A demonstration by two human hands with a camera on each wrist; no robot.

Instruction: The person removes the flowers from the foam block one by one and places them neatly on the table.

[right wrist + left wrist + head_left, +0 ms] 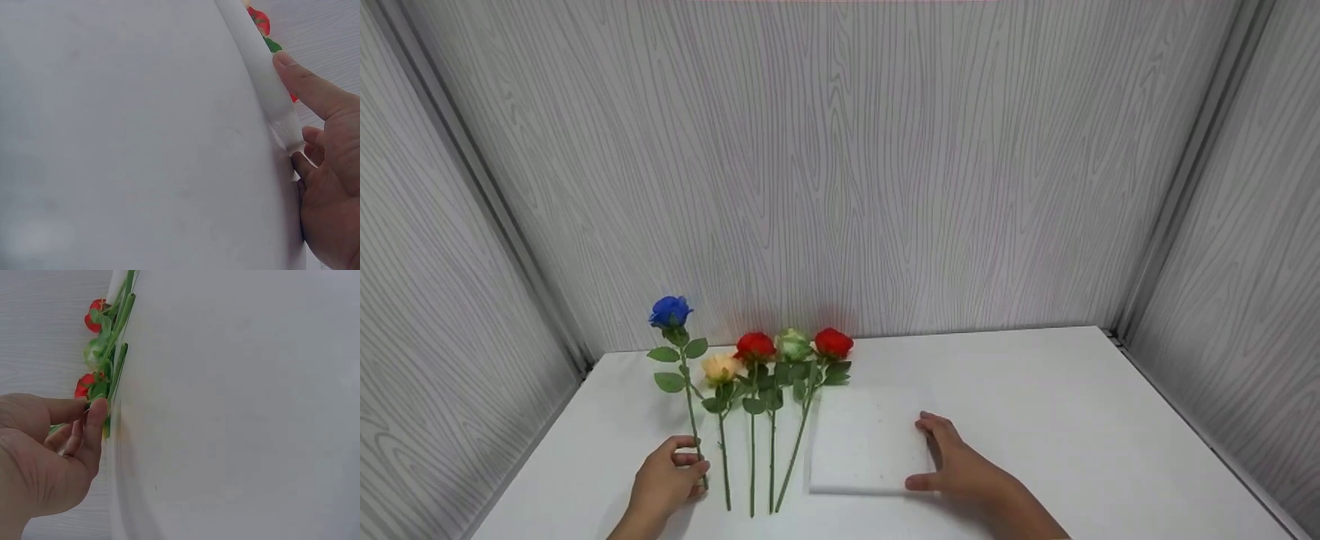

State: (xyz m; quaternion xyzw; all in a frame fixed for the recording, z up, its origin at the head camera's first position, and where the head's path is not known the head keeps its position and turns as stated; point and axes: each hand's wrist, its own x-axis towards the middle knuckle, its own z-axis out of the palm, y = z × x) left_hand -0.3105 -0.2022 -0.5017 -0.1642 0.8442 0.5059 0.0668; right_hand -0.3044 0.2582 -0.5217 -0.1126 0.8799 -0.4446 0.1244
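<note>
My left hand (666, 480) is pinching the blue rose (670, 311) by its stem; my right hand (956, 465) is lying flat, fingers straight, on the white foam block (864, 442), hiding its right edge.

text: none readable | labels: none | surfaces checked: wall, table, foam block

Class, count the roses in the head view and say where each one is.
5. The blue rose stands raised in the left hand; lying on the table beside it, left to right: peach rose, red rose, green rose, second red rose.
</note>
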